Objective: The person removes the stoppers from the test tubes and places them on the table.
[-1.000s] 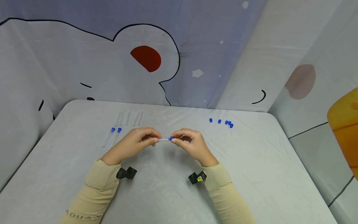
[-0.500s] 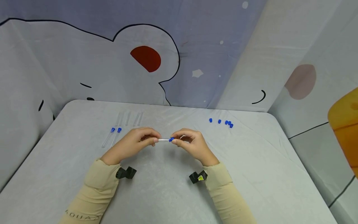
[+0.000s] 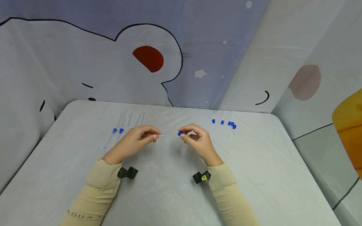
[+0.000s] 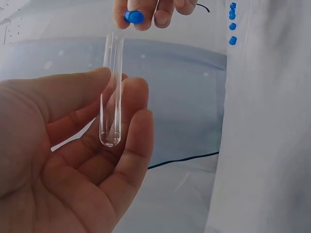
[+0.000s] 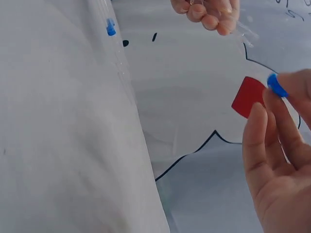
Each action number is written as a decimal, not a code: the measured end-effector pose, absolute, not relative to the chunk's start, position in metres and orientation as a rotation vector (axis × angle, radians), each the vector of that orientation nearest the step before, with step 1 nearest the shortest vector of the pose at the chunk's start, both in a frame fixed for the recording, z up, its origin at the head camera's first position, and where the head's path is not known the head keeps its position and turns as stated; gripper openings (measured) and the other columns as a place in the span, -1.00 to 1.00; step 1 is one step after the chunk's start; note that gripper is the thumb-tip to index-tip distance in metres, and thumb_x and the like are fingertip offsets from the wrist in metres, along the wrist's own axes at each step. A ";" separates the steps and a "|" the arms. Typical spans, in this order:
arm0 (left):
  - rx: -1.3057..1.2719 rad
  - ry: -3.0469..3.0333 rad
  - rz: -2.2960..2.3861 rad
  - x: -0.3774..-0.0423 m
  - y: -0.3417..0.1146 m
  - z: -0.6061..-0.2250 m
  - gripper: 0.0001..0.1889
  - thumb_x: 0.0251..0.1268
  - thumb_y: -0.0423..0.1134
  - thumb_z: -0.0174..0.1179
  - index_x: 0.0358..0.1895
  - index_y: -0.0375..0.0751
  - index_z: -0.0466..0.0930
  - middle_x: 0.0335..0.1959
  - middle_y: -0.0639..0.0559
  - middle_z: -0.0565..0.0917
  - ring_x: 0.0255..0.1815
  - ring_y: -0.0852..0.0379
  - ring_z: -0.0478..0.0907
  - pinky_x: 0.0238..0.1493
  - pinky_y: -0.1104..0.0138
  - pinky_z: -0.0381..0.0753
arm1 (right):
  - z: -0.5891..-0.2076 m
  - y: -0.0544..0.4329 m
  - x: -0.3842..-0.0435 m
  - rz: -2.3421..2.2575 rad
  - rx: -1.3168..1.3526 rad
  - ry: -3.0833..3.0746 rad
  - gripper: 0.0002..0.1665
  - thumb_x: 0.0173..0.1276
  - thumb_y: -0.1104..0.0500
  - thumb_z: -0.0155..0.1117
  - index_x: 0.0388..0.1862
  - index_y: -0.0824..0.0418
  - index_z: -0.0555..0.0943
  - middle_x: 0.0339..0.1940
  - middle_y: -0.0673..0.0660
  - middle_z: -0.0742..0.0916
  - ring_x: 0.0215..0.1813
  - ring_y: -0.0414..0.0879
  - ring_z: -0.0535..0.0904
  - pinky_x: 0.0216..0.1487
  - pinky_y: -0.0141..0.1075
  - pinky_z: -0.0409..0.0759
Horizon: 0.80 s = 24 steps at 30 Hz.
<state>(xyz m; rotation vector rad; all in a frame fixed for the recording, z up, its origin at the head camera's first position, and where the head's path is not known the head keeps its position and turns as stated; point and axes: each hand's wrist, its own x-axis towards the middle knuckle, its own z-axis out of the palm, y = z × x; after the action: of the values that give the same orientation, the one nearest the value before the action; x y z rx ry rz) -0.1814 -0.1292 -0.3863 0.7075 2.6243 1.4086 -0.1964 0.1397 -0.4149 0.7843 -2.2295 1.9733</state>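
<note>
A clear, round-bottomed test tube [image 4: 112, 97] is pinched between the thumb and fingers of my left hand [image 3: 139, 139]; its open mouth points toward the other hand. My right hand [image 3: 198, 142] pinches a small blue cap [image 5: 277, 86] between thumb and fingertips. In the head view a gap separates the cap from the tube's mouth. Both hands are above the middle of the table. Left of the left hand lie two test tubes [image 3: 109, 139] with blue caps on. Behind them several uncapped tubes [image 3: 129, 119] lie in a row.
Several loose blue caps [image 3: 222, 122] lie at the back right of the white-covered table [image 3: 158, 194]. A printed curtain [image 3: 93, 62] hangs behind the table's far edge. Small black cameras [image 3: 128, 173] are strapped at both wrists.
Half a second ago the blue cap was at the tube's end. Now my right hand has drawn back to the right and slightly up with the cap, leaving the tube's mouth uncovered.
</note>
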 end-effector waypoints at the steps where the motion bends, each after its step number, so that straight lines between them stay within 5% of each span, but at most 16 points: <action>1: 0.698 2.631 1.413 -0.182 -0.130 -0.387 -0.79 0.55 -0.24 0.15 0.09 -0.19 0.67 -0.15 0.05 0.72 -0.11 -0.01 0.66 -0.03 0.12 0.59 | -0.415 0.141 -0.198 1.982 0.769 -2.211 -0.77 0.40 0.47 0.27 0.01 0.47 0.66 -0.10 0.24 0.66 -0.12 -0.09 0.57 -0.21 -0.33 0.65; 7: 0.652 2.687 1.430 -0.185 -0.135 -0.391 -0.76 0.55 -0.34 0.12 0.17 -0.24 0.62 0.00 -0.10 0.72 -0.02 0.00 0.67 0.00 0.12 0.61 | -0.416 0.150 -0.204 1.977 0.657 -2.185 -0.79 0.45 0.43 0.23 0.01 0.46 0.66 -0.04 0.33 0.65 -0.13 -0.07 0.56 -0.21 -0.31 0.65; 14: 0.512 2.715 1.504 -0.188 -0.141 -0.390 -0.70 0.56 -0.43 0.04 0.25 -0.33 0.54 0.01 -0.19 0.69 0.08 -0.14 0.63 0.10 0.04 0.56 | -0.413 0.165 -0.212 1.922 0.455 -2.195 -0.76 0.45 0.31 0.29 0.02 0.42 0.67 -0.12 0.27 0.68 -0.22 0.19 0.60 -0.19 -0.26 0.69; 20: 0.321 2.757 1.571 -0.192 -0.154 -0.390 -0.68 0.57 -0.37 0.07 0.29 -0.31 0.52 0.05 -0.19 0.68 0.12 -0.10 0.62 0.14 0.12 0.56 | -0.411 0.181 -0.217 1.916 0.225 -2.194 -0.75 0.40 0.30 0.34 0.01 0.39 0.66 -0.25 0.08 0.70 -0.31 -0.02 0.67 -0.16 -0.25 0.71; 24: 0.275 2.791 1.626 -0.196 -0.164 -0.394 -0.66 0.55 -0.36 0.11 0.28 -0.37 0.52 0.09 -0.24 0.67 0.12 -0.07 0.63 0.11 0.38 0.56 | -0.411 0.191 -0.220 1.916 0.141 -2.182 -0.69 0.39 0.25 0.37 0.03 0.43 0.65 -0.25 0.09 0.71 -0.30 -0.09 0.67 -0.18 -0.27 0.71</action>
<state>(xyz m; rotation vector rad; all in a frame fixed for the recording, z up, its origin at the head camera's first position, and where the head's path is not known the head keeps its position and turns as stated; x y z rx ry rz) -0.1964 -0.1635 -0.3942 0.2754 2.7905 1.6256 -0.2204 0.1908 -0.4113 0.1410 -2.1821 1.9160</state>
